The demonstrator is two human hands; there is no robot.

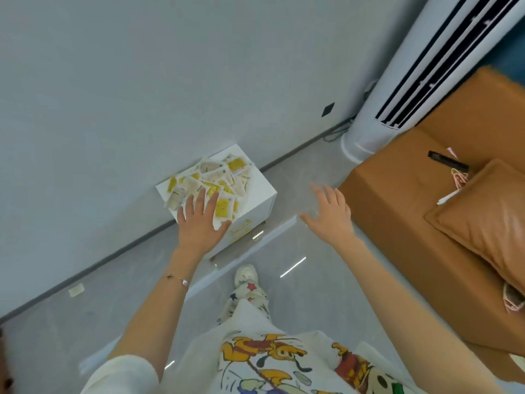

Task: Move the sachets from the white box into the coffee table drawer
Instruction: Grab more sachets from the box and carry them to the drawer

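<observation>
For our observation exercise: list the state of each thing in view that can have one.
Left hand: open, fingers straight, at the sachets.
Right hand: open, holding nothing.
Sachets: piled loose on top of the white box.
White box: front drawers shut.
Cushion: lying on the sofa.

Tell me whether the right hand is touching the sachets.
Apart. The head view shows the right hand open over the floor, with a clear gap to the sachets.

white air conditioner [409, 81] in corner | orange sofa [397, 209] at right | cushion [488, 217] on sofa | black socket [328, 109] on wall
</observation>
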